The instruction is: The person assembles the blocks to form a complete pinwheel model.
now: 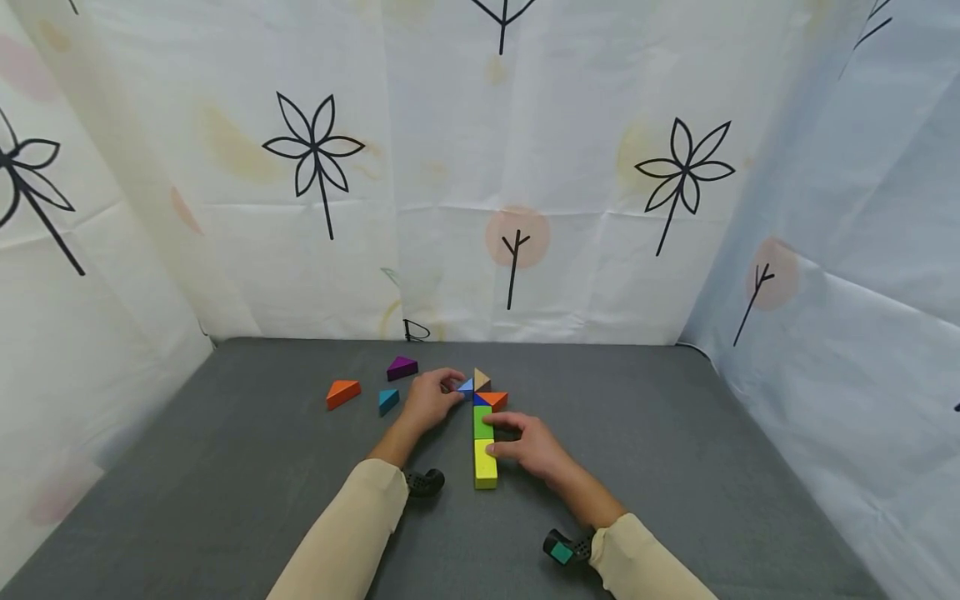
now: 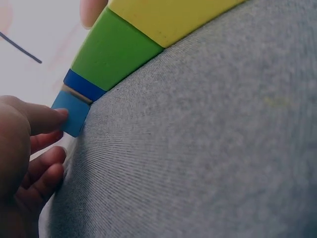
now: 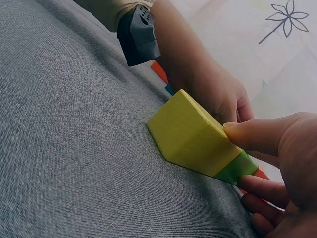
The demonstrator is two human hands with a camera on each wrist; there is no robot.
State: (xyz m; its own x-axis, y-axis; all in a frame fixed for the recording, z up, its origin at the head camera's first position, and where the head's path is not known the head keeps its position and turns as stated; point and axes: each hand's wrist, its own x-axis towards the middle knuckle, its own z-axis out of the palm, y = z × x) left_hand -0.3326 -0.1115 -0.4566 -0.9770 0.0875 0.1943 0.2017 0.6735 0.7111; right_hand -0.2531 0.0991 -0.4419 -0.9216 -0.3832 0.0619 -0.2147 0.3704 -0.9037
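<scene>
While the right grip (image 1: 536,446) rests with thumb and finger apart on the yellow block (image 1: 485,472) and green block (image 1: 480,430), apparently steadying the row, a person's left grip (image 1: 432,400) pinches the light-blue wedge (image 1: 467,388) at the row's far end, seemingly to align it beside the tan wedge (image 1: 481,381). Smooth, flat-faced and crisp-edged, probably painted wood, the pieces sit on a worktop (image 1: 300,500) of ribbed grey cloth; purple (image 1: 402,368), teal (image 1: 388,401) and orange (image 1: 343,392) wedges lie apart, leftward.
</scene>
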